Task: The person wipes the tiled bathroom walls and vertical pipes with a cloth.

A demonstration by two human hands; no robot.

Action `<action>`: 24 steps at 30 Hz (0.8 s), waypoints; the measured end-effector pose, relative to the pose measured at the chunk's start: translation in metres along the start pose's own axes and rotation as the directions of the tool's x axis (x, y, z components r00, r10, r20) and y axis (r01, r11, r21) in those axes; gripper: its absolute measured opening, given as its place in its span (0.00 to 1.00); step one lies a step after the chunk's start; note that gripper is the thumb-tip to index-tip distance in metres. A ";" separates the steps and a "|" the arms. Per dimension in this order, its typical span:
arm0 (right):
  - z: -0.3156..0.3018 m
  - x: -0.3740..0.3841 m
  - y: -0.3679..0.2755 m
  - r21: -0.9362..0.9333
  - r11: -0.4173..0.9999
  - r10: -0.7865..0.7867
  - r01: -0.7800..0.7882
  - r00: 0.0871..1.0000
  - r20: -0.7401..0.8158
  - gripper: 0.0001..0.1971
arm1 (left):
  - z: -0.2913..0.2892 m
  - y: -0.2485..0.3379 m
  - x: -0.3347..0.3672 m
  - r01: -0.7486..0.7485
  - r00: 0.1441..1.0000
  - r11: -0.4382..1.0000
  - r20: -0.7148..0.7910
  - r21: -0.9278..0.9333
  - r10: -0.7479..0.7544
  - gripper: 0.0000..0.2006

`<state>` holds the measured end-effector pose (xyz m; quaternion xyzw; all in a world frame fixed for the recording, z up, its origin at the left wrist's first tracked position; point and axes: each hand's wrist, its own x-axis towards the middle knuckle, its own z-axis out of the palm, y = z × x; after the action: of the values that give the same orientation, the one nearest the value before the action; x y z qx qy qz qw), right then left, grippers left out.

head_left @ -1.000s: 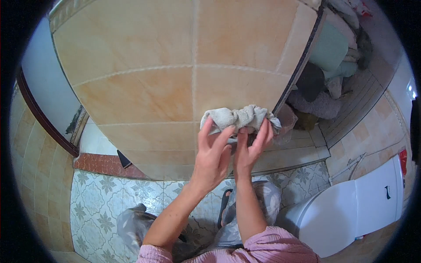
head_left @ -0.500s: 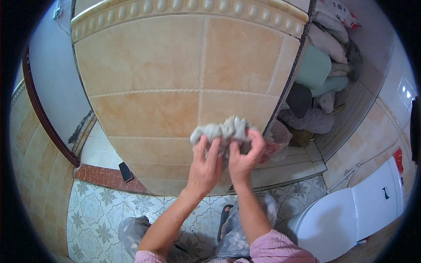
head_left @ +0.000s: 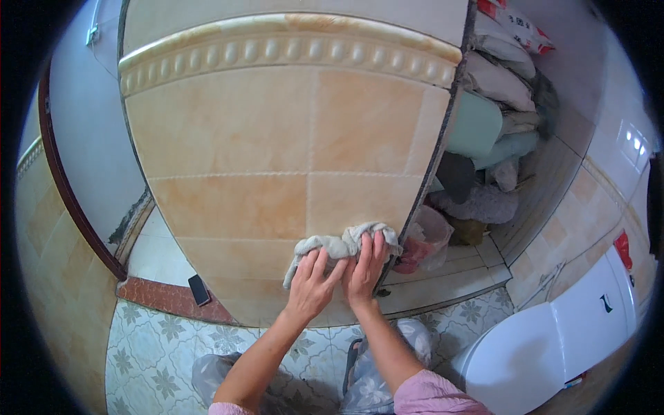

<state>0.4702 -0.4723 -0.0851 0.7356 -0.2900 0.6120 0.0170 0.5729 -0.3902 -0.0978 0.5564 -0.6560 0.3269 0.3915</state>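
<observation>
Grey-beige rag [head_left: 344, 243], bunched and wrinkled, pressed flat against the tan tiled wall [head_left: 277, 138], low on it, close to the wall's right corner edge. My left hand [head_left: 309, 287] is on the rag's lower left part, fingers spread apart and laid flat over the cloth, one loose tail of rag hanging down beside my thumb. My right hand [head_left: 365, 270] sits just beside it, touching the rag's right half, fingers straight and close together, pressing, not clamped around anything. Both forearms come up from the bottom, pink sleeve [head_left: 432, 398] on the right one. Above, a raised beaded border strip [head_left: 290, 48] runs across the wall. Right of the corner, an alcove stacked with soft bundles: a white sack with red print [head_left: 515, 28] at the top, pale cloth bags under it, a mint green bundle [head_left: 477, 128], a dark item, a fuzzy grey piece [head_left: 477, 204]. A crumpled pinkish plastic bag [head_left: 425, 238] lies near my right hand, at the alcove's base. Small black rectangular object [head_left: 199, 290] rests on the reddish brown ledge, lower left. Patterned floral floor tiles [head_left: 152, 353] below. White toilet lid [head_left: 553, 346] at lower right, a small dark mark on the tank. A red label shape [head_left: 621, 249] on the far right wall, too small to make out.
</observation>
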 end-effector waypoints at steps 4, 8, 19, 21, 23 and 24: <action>-0.009 0.061 0.007 -0.105 0.984 -0.158 0.144 0.977 -0.141 0.22 | -0.013 0.000 0.061 -0.109 0.994 0.993 -0.008 0.051 0.109 0.23; -0.039 0.149 -0.009 -0.151 0.963 -0.246 0.222 0.955 -0.164 0.22 | -0.038 0.007 0.148 -0.128 0.986 0.988 -0.096 0.088 0.137 0.24; -0.024 0.088 0.020 -0.128 0.954 -0.274 0.269 0.962 -0.018 0.27 | -0.013 -0.027 0.093 -0.301 0.947 0.921 -0.035 0.247 0.319 0.22; -0.028 0.094 0.023 -0.148 0.949 -0.279 0.278 0.960 0.014 0.27 | -0.016 -0.026 0.103 -0.345 0.934 0.906 -0.002 0.245 0.357 0.24; -0.028 0.125 0.020 -0.170 0.943 -0.304 0.286 0.948 -0.090 0.26 | -0.026 -0.019 0.133 -0.325 0.939 0.912 -0.030 0.250 0.343 0.24; -0.035 0.145 0.017 -0.158 0.940 -0.323 0.302 0.938 -0.128 0.25 | -0.032 -0.012 0.151 -0.313 0.942 0.922 -0.052 0.228 0.333 0.24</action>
<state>0.4436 -0.5321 0.0496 0.7207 -0.2081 0.6344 0.1864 0.5785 -0.4365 0.0500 0.4645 -0.6810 0.4809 0.2986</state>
